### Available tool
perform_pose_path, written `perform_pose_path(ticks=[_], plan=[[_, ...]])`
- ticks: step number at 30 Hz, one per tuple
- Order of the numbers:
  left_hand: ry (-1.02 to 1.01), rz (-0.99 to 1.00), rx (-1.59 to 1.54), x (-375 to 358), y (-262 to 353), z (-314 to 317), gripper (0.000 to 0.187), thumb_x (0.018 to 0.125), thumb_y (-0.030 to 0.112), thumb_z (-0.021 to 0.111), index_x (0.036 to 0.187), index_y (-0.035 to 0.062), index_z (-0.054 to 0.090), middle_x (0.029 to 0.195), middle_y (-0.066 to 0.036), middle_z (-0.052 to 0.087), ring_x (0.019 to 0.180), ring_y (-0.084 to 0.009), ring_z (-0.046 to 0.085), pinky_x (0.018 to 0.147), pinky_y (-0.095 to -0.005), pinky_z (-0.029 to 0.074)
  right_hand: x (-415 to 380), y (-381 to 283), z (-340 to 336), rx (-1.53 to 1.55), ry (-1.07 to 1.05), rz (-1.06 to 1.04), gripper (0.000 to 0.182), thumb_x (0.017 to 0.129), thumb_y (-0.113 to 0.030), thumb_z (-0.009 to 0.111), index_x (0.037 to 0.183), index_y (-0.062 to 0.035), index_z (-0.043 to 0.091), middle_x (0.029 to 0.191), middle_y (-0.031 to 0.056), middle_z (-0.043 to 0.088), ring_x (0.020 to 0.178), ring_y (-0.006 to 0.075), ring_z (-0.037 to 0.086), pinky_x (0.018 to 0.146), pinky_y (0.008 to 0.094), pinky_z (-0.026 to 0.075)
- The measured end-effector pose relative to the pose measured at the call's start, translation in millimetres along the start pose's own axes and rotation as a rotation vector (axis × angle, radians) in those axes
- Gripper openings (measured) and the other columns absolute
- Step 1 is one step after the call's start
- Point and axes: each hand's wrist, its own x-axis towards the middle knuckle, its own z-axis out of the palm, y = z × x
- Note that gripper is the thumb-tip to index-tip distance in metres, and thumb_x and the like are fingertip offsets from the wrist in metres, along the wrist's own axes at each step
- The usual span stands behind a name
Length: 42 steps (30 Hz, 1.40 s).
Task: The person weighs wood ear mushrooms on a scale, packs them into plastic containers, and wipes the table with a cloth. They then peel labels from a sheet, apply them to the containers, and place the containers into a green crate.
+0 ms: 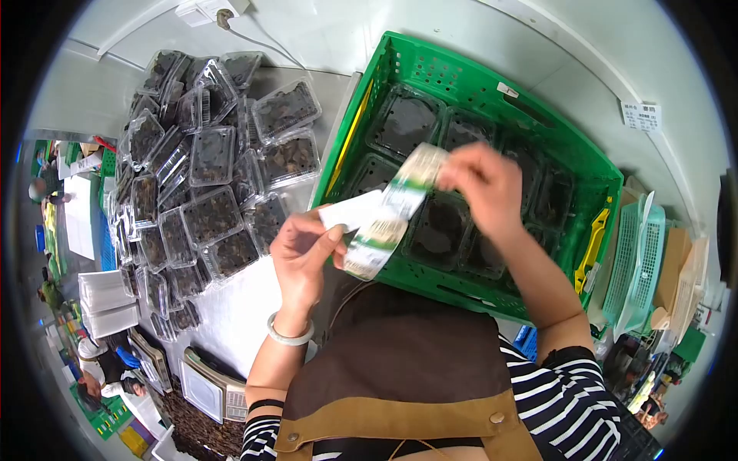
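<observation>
Bare-handed handling of a glossy strip of printed green, white and cream paper labels (400,198), stretched obliquely above the near left part of a deep green perforated plastic crate (430,67). The left hand (302,250), a pale ring-shaped bangle (290,332) at its wrist, is closed with thumb against fingers on the lower portion of the strip and a plain white paper piece (355,210); where one overlaps the other cannot be made out. The right hand (490,190) pinches the strip's upper end, its fingertips slightly blurred and the exact contact concealed. The label print is illegible. Within the crate, lidded clear plastic boxes with dark contents (406,121) lie side by side, several partly hidden by the right forearm and strip. To the left, a heaped pile of similar clear boxes (213,157) rests on a shiny metal table (247,300); the lower boxes are obscured. A pale weighing scale (206,393) is partly covered by the left arm.
</observation>
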Motion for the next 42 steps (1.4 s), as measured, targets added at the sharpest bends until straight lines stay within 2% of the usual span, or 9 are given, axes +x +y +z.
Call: perform_pose_path(ticks=[7,12,17,21,23,25,27,33,42], plan=[[0.067,0.023,0.058,1,-11,0,0.022,0.081,-0.014,0.064,0.084,0.0031,0.050,0.085,-0.014,0.064,0.065,-0.0138,0.061,0.058,-0.0251,0.052,109,130,-6,0.089,-0.049,0.414,0.018,0.079,-0.012,0.074,0.083,0.0027,0.063,0.071,0.0053,0.064,0.060,0.0099,0.059,0.053,0.0224,0.046],[0.130,0.184,0.051,-2,-13,-6,0.028,0.079,-0.015,0.065,0.100,0.0015,0.058,0.096,-0.005,0.060,0.089,-0.0126,0.056,0.079,-0.0256,0.046,123,137,6,-1.285,-0.103,0.173,0.049,0.076,-0.034,0.078,0.102,0.0023,0.056,0.074,0.0117,0.066,0.065,0.0165,0.064,0.058,0.0346,0.051],[0.053,0.243,0.297,6,14,-13,0.013,0.080,-0.008,0.063,0.089,0.0004,0.060,0.091,-0.006,0.057,0.085,-0.0130,0.054,0.078,-0.0253,0.043,45,39,52,0.088,-0.437,0.241,0.053,0.075,-0.036,0.079,0.109,-0.0017,0.057,0.089,0.0138,0.068,0.079,0.0206,0.067,0.071,0.0371,0.052],[0.031,0.221,0.092,16,29,-8,0.018,0.080,-0.005,0.066,0.096,0.0003,0.060,0.099,-0.006,0.059,0.092,-0.0149,0.056,0.084,-0.0267,0.044,-33,-11,91,0.247,-0.783,-0.073,0.038,0.088,-0.017,0.068,0.120,0.0009,0.058,0.104,0.0093,0.068,0.094,0.0140,0.063,0.084,0.0310,0.049],[0.009,0.215,0.246,20,39,-8,0.026,0.077,-0.002,0.071,0.100,0.0006,0.058,0.109,-0.008,0.058,0.102,-0.0168,0.056,0.089,-0.0286,0.044,-41,-21,84,0.419,-0.706,0.207,0.032,0.091,-0.012,0.063,0.120,0.0020,0.058,0.109,0.0089,0.067,0.098,0.0129,0.061,0.086,0.0300,0.049],[0.099,0.627,0.876,21,54,-3,0.053,0.069,-0.002,0.073,0.119,0.0047,0.055,0.133,-0.016,0.048,0.126,-0.0335,0.045,0.106,-0.0405,0.035,-43,-30,69,0.494,-0.664,0.291,0.029,0.094,-0.008,0.058,0.121,0.0025,0.057,0.111,0.0080,0.067,0.101,0.0118,0.060,0.089,0.0294,0.048],[-0.099,0.742,0.834,15,58,3,0.056,0.067,-0.002,0.074,0.120,0.0052,0.057,0.131,-0.016,0.052,0.127,-0.0357,0.045,0.108,-0.0424,0.033,-48,-36,54,0.448,-0.746,0.295,0.030,0.094,-0.011,0.058,0.121,0.0020,0.057,0.111,0.0078,0.067,0.101,0.0109,0.060,0.090,0.0290,0.047],[-0.300,0.050,0.321,-9,13,21,0.020,0.086,-0.010,0.056,0.102,0.0018,0.056,0.097,-0.005,0.064,0.087,-0.0081,0.061,0.075,-0.0222,0.050,-65,-55,34,-0.166,-0.432,0.193,0.029,0.086,-0.022,0.070,0.104,-0.0023,0.059,0.083,0.0094,0.067,0.072,0.0183,0.065,0.066,0.0315,0.050],[-0.506,0.044,0.764,-13,-5,26,0.008,0.085,-0.001,0.061,0.084,0.0017,0.054,0.069,-0.011,0.060,0.061,-0.0224,0.058,0.058,-0.0315,0.045,-81,-51,12,-0.302,-0.330,0.063,0.019,0.084,-0.023,0.069,0.089,-0.0056,0.063,0.077,0.0114,0.064,0.068,0.0293,0.063,0.058,0.0375,0.046]])
